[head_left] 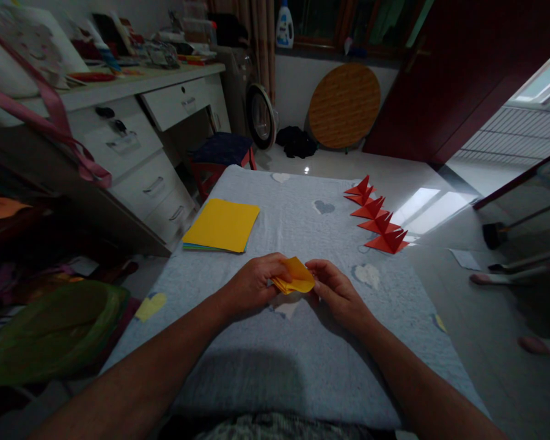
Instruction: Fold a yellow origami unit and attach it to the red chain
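A small folded sheet of yellow-orange paper (297,276) is held above the cloth-covered table, its layers partly spread. My left hand (259,280) grips its left side, with the thumb and fingers closed on the paper. On the opposite side my right hand (337,290) pinches the right corner between thumb and fingers. A stack of square coloured paper (224,223), yellow on top with green and blue edges below, lies beyond my left hand. Several pointed red folded-paper pieces (387,238) stand in a row along the table's far right side.
Pale blue cloth with heart shapes (284,354) covers the table. To the left are a white desk (132,140) and a green-lined bin (55,330). A stool (222,150), a washing machine with its door open (260,116) and a round wooden board (345,105) stand beyond.
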`<move>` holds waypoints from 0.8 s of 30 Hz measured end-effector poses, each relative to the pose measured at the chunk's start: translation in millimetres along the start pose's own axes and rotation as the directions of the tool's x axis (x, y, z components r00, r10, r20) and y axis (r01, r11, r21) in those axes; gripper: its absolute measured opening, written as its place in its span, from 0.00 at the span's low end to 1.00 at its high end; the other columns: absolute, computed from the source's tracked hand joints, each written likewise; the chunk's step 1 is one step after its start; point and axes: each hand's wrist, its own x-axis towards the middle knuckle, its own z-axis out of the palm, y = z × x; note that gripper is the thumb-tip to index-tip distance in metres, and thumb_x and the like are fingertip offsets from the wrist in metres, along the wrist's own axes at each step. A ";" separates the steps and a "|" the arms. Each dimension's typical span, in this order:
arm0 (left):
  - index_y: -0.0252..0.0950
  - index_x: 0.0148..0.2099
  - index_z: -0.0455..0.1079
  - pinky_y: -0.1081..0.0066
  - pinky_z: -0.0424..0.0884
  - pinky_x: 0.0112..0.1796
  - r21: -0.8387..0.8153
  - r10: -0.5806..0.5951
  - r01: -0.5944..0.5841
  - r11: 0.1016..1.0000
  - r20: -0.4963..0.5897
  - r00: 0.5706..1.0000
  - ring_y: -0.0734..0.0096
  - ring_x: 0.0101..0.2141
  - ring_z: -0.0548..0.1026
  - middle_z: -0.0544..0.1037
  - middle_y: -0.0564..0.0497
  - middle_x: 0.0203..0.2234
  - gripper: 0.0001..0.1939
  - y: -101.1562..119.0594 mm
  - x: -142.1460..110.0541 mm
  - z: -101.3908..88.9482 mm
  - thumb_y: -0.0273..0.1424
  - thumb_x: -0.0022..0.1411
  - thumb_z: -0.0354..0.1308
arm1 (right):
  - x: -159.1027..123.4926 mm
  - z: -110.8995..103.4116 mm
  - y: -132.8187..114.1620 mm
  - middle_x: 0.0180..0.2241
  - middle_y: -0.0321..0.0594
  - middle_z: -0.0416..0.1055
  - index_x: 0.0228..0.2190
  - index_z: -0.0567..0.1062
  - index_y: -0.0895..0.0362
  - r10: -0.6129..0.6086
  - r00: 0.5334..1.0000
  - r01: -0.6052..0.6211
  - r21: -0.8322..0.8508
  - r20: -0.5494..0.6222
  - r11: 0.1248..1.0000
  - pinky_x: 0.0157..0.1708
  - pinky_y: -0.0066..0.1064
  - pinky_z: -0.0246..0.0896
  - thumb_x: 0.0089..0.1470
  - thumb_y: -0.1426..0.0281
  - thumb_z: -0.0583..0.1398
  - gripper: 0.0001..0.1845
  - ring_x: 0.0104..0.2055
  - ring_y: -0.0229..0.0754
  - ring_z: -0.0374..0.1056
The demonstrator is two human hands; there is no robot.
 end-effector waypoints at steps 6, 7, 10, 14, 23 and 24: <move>0.35 0.37 0.75 0.68 0.71 0.43 0.014 -0.033 0.033 0.999 -0.015 0.999 0.68 0.40 0.75 0.77 0.47 0.39 0.03 1.2 0.0 1.5 0.24 0.60 0.60 | 3.0 -0.4 2.2 0.30 0.33 0.65 0.46 0.69 0.52 0.006 0.999 -0.005 -0.017 0.046 1.000 0.26 0.28 0.55 0.60 0.59 0.61 0.15 0.27 0.34 0.59; 0.35 0.36 0.75 0.69 0.70 0.43 0.014 -0.029 0.030 0.999 -0.013 0.999 0.68 0.40 0.75 0.77 0.47 0.39 0.03 2.2 0.2 1.5 0.24 0.60 0.61 | 3.4 -0.3 2.3 0.30 0.33 0.66 0.46 0.69 0.53 0.005 0.999 -0.004 -0.021 0.046 1.000 0.26 0.28 0.55 0.60 0.60 0.61 0.15 0.27 0.34 0.59; 0.35 0.36 0.74 0.69 0.70 0.42 0.022 -0.023 0.023 1.000 -0.003 1.000 0.68 0.40 0.75 0.77 0.48 0.39 0.02 4.4 0.7 1.2 0.25 0.60 0.61 | 4.5 -0.3 1.5 0.30 0.33 0.66 0.45 0.69 0.53 0.014 0.998 -0.014 -0.002 0.054 1.000 0.26 0.27 0.56 0.60 0.60 0.61 0.15 0.26 0.33 0.59; 0.36 0.37 0.75 0.68 0.70 0.44 0.015 -0.023 0.023 1.000 0.014 1.000 0.68 0.42 0.75 0.77 0.48 0.40 0.05 5.4 0.6 0.8 0.22 0.61 0.59 | 5.7 -1.1 -0.5 0.30 0.34 0.67 0.44 0.69 0.53 0.070 0.996 -0.073 0.054 0.062 0.996 0.28 0.28 0.61 0.57 0.59 0.63 0.16 0.28 0.35 0.63; 0.36 0.38 0.75 0.68 0.71 0.45 0.010 -0.020 0.020 1.000 0.029 0.999 0.68 0.42 0.76 0.77 0.48 0.40 0.05 4.4 0.3 -0.2 0.24 0.61 0.60 | 6.2 -5.5 3.9 0.30 0.34 0.69 0.43 0.71 0.54 0.093 0.993 -0.099 0.085 0.067 0.991 0.29 0.28 0.63 0.59 0.59 0.62 0.15 0.27 0.34 0.65; 0.37 0.38 0.75 0.68 0.71 0.45 0.013 -0.023 0.023 1.000 0.030 0.999 0.68 0.42 0.76 0.77 0.48 0.41 0.05 4.6 0.5 -0.4 0.23 0.61 0.59 | 6.2 -5.5 4.0 0.30 0.34 0.70 0.43 0.71 0.54 0.093 0.993 -0.099 0.087 0.066 0.991 0.29 0.28 0.64 0.59 0.59 0.62 0.14 0.27 0.34 0.65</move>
